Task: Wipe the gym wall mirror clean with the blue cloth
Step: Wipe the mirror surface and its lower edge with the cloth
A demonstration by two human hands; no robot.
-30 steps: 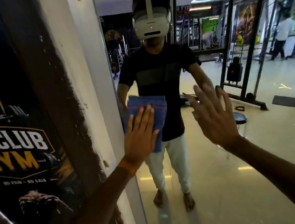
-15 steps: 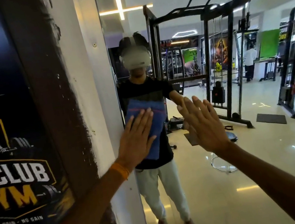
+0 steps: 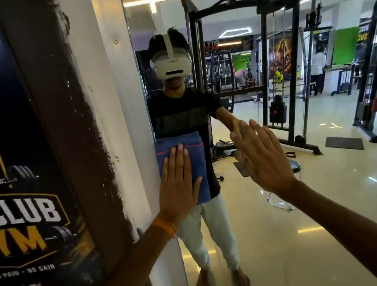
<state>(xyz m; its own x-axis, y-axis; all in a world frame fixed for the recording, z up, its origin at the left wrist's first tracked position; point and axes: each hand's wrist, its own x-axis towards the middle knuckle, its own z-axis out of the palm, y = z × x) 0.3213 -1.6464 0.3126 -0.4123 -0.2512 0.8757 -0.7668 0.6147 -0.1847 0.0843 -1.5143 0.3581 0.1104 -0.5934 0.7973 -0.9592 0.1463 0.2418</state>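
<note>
Facing the tall frameless gym wall mirror (image 3: 344,203), taking up the middle and right of the view and giving back a black cable machine (image 3: 277,112). Noting at its left a dark printed gym poster (image 3: 11,174) beyond a narrow white painted wall strip (image 3: 122,104). Pressing the folded blue cloth with a red stitched line (image 3: 197,164) flat to the glass, hard against the mirror's left edge, level with the reflected torso. Spreading the left hand (image 3: 178,190) over the cloth, fingers straight and together, clasping nothing, only pushing. Holding the right hand (image 3: 261,160) flat too, fingers extended, fingertips meeting their own reflection, seemingly bracing on bare glass. Wearing a thin orange band (image 3: 164,226) at the left wrist. Judging the wipe as under way: probably paying to spread pressure evenly through the palm, to run overlapping passes outward from this edge, and to lift the bare right palm off, being likely to leave fresh prints.
</note>
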